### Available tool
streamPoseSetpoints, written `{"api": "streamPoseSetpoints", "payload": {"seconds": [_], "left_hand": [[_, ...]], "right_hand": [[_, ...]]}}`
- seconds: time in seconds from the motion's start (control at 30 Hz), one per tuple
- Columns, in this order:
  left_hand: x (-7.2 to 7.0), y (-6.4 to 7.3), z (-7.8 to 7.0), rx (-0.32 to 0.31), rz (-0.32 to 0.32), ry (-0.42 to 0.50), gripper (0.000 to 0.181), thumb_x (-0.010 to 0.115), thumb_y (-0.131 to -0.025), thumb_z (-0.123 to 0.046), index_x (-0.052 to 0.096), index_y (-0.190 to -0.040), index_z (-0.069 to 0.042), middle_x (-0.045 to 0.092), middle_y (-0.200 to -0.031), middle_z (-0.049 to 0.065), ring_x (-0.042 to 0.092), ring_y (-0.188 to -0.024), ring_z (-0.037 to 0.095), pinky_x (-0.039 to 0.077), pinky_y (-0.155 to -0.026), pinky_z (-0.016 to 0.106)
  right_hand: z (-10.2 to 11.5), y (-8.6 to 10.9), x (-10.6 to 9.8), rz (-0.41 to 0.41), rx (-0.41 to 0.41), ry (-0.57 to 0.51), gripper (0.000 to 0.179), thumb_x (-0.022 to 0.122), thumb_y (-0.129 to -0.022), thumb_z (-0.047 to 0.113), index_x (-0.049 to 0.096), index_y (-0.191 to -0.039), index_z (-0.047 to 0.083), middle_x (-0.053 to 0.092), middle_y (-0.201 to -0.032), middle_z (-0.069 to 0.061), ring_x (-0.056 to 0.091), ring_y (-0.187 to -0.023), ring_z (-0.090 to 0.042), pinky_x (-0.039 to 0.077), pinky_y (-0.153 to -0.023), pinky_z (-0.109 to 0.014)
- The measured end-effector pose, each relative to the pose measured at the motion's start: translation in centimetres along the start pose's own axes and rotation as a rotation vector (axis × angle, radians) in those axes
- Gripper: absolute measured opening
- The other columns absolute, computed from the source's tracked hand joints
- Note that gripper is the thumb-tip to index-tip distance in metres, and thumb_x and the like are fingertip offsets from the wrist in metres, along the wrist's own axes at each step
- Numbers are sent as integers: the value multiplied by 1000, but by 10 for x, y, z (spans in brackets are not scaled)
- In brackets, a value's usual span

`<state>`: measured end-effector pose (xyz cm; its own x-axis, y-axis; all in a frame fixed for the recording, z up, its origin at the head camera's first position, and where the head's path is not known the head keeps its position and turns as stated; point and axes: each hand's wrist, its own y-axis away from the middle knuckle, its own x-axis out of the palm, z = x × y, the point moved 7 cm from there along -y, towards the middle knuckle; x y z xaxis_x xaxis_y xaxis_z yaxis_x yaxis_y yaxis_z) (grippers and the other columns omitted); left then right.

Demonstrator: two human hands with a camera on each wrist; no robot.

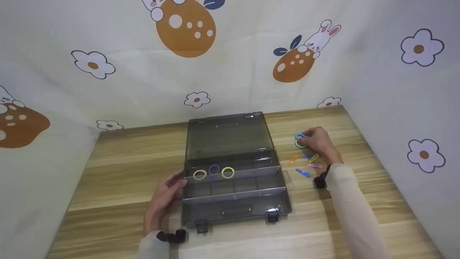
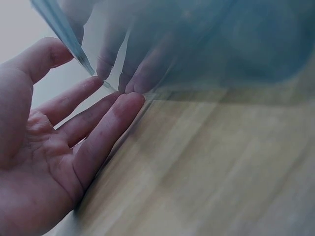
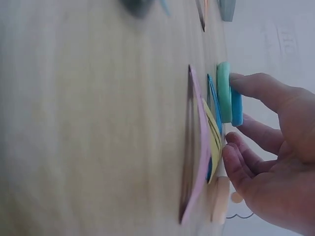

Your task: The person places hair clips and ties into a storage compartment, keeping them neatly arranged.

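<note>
A dark see-through plastic organizer box (image 1: 235, 217) lies with its lid (image 1: 230, 135) folded back. Peach (image 1: 199, 180), purple (image 1: 214, 174) and yellow (image 1: 228, 177) hair ties are in its back row. My left hand (image 1: 166, 196) rests against the box's left side, thumb at the rim, fingers fairly straight along the wall (image 2: 133, 49). Right of the box, my right hand (image 1: 320, 141) pinches a blue hair tie (image 3: 236, 105) between thumb and finger. Against it is a green hair tie (image 3: 224, 93), just above or on the table; I cannot tell which.
Near my right hand lie orange (image 1: 293, 159), blue (image 1: 303, 172), pink (image 1: 314, 166) and yellow (image 1: 314, 158) hair clips. A peach band (image 3: 221, 199) shows under that hand. Patterned cloth walls (image 1: 244, 72) border the wooden table (image 1: 122, 172) at back and sides.
</note>
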<state>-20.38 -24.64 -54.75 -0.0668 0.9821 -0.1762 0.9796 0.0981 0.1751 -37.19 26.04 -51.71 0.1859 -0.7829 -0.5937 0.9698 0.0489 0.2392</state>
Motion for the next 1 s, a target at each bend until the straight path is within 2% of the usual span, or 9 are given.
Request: {"api": "streamPoseSetpoints", "payload": {"seconds": [0.2, 0.27, 0.33, 0.4, 0.5, 0.6, 0.7, 1.0], "left_hand": [[0, -1, 1, -15, 3, -1, 48, 70, -93, -16, 58, -139, -7, 60, -143, 13, 52, -136, 24, 41, -106, 18], [0, -2, 2, -19, 4, 5, 49, 70, -93, -17, 58, -139, -6, 60, -143, 14, 52, -136, 25, 40, -108, 21], [1, -1, 2, -22, 4, 10, 49, 71, -93, -17, 58, -140, -6, 60, -143, 14, 52, -137, 25, 40, -110, 24], [0, -1, 2, -23, 6, 14, 50, 71, -93, -17, 58, -140, -6, 60, -143, 14, 52, -136, 25, 40, -110, 23], [0, 1, 2, -25, 5, 17, 50, 71, -93, -18, 58, -140, -6, 61, -142, 14, 53, -136, 24, 40, -106, 17], [0, 2, 3, -27, -1, 12, 50, 71, -93, -19, 58, -140, -6, 61, -141, 14, 53, -135, 24, 40, -101, 11], [0, 2, 4, -31, -4, 1, 51, 71, -93, -20, 58, -140, -6, 61, -142, 14, 53, -135, 24, 40, -102, 13], [1, 0, 0, 0, -9, -20, 50, 71, -93, -17, 57, -139, -4, 60, -142, 15, 52, -137, 27, 38, -116, 32]], "right_hand": [[11, 1, -4, -10, -59, 27, 43, 69, -93, 23, 63, -125, -5, 69, -113, -20, 68, -87, -17, 54, -72, -23], [18, 2, -6, -22, -88, 36, 44, 69, -94, 25, 63, -125, -5, 68, -121, -24, 70, -94, -21, 55, -78, -28], [26, 6, -9, -39, -114, 50, 45, 68, -95, 27, 62, -126, -4, 60, -133, -26, 65, -111, -30, 55, -91, -38], [35, 11, -10, -62, -144, 62, 45, 68, -95, 29, 63, -127, -2, 51, -143, -27, 56, -122, -39, 50, -100, -48], [53, 20, -11, -97, -208, 65, 43, 69, -94, 28, 64, -125, -2, 45, -146, -26, 46, -132, -45, 42, -109, -57], [69, 27, -10, -120, -260, 57, 40, 71, -92, 26, 66, -122, -1, 51, -141, -24, 48, -130, -45, 44, -108, -56], [84, 33, -7, -136, -297, 67, 39, 73, -91, 25, 67, -119, -1, 56, -136, -23, 50, -128, -43, 45, -107, -55], [115, 51, 13, -145, -433, 70, 38, 76, -88, 24, 68, -117, 0, 61, -129, -20, 55, -123, -41, 44, -109, -54]]}}
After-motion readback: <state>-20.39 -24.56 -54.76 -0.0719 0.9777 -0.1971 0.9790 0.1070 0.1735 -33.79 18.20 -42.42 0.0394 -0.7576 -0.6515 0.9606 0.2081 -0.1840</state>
